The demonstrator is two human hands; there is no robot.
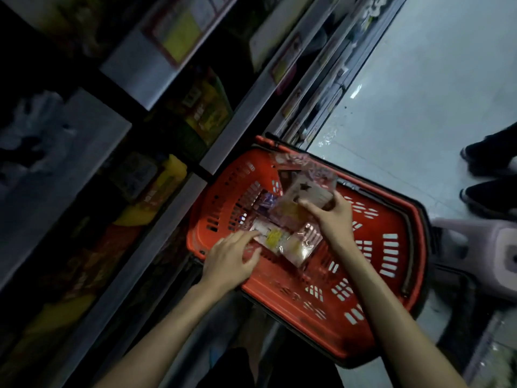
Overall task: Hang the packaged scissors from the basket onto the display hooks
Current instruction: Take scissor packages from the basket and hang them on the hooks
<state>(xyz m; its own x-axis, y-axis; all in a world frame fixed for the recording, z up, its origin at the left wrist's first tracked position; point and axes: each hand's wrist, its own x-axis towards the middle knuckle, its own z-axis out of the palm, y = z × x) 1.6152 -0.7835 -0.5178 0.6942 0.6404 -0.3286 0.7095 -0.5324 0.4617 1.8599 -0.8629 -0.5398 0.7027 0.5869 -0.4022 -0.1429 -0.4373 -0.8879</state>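
A red plastic basket (391, 256) sits on the floor beside the shelving. Inside it lie several clear packets of scissors; one with yellow handles (282, 242) rests near the left wall. My left hand (232, 256) hovers over the basket's left rim with fingers spread, its fingertips touching that yellow packet. My right hand (331, 217) is over the middle of the basket, pinching a bundle of packets (305, 191) that sticks up toward the far rim. No display hooks can be made out in this dark, blurred view.
Dark store shelves (156, 169) with yellow and green goods run along the left. Grey floor (419, 93) stretches to the upper right. Another person's dark shoes (492, 177) stand at the right edge, and a pale lilac stool (492, 247) stands next to the basket.
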